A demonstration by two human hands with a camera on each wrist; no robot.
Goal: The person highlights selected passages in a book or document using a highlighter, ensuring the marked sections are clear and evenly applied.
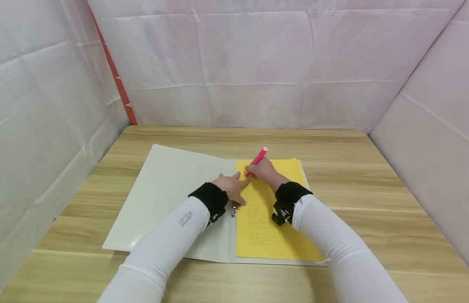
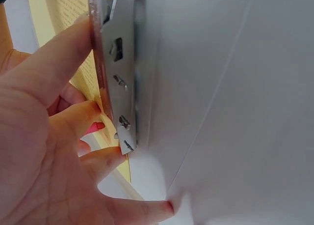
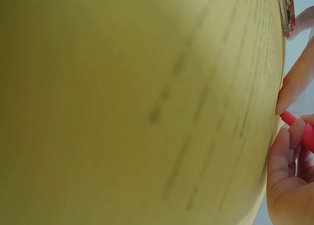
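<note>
Pink marker (image 1: 258, 159) sits gripped in the right hand (image 1: 265, 172), its fingers curled tight around the barrel, the capped end slanting up and away from the person while the tip meets the upper left part of a yellow sheet (image 1: 268, 219). Rows of small printed text run down that sheet, which lies on the right half of an open white folder (image 1: 162, 189). The folder is spread flat on a light wooden counter (image 1: 370, 202), its left cover bare and pale. The left hand (image 1: 231, 188) rests flat at the folder's spine, fingers straight and spread apart, pressing on the left edge of the yellow sheet, with one fingertip reaching almost to the right hand. In the left wrist view the same spread fingers (image 2: 73, 126) lie beside a metal clip (image 2: 120, 72) fixed along the spine, and a sliver of pink shows between them. In the right wrist view the yellow sheet fills nearly the whole frame, blurred, with the marker's pink tip (image 3: 289, 118) touching its edge beside the curled fingers. Both arms wear white sleeves with black wristbands. White fabric walls enclose the counter on three sides.
</note>
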